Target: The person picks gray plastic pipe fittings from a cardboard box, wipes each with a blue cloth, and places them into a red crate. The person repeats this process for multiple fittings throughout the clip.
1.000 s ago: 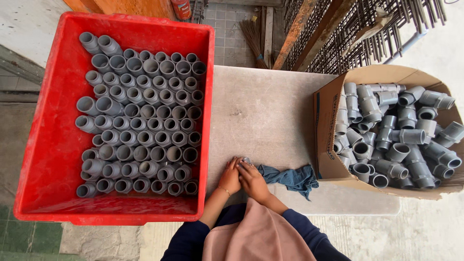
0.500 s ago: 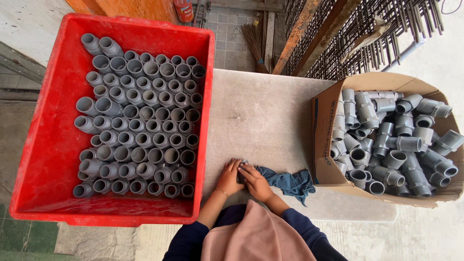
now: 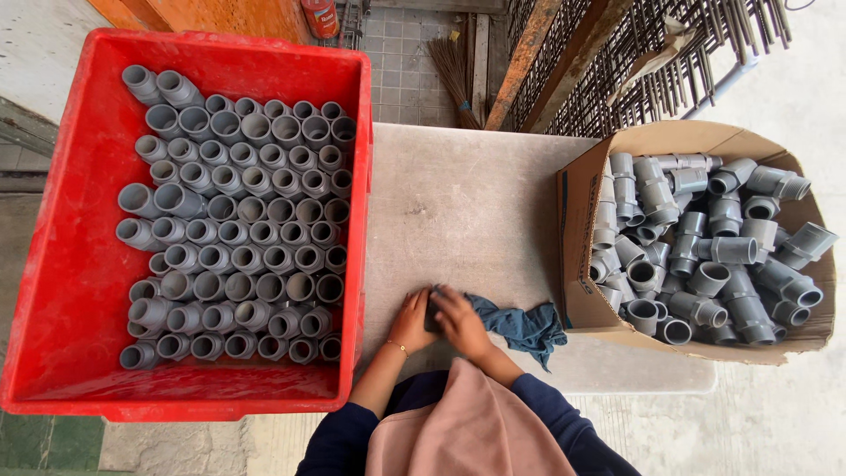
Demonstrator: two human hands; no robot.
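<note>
**Hands closed around a small grey piece at the table's near edge**

Both hands meet over the grey table (image 3: 476, 211), close to the person's body. Left hand (image 3: 411, 319) and right hand (image 3: 462, 321) press in from either side on a small dark grey piece (image 3: 433, 310), probably a pipe fitting; fingers curled and pressed together round it, so most of it is hidden. Exact grip cannot be told.

Blue rag (image 3: 522, 324) lies just right of the right hand, touching or nearly so, within reach for wiping, I judge.

Red crate (image 3: 79, 291) at left holds grey fittings (image 3: 238, 229) stood upright in tidy rows, open ends up, which packs them close. Cardboard box (image 3: 577, 220) at right holds loose fittings (image 3: 705, 247) heaped at all angles. The hands work between the two containers
</note>
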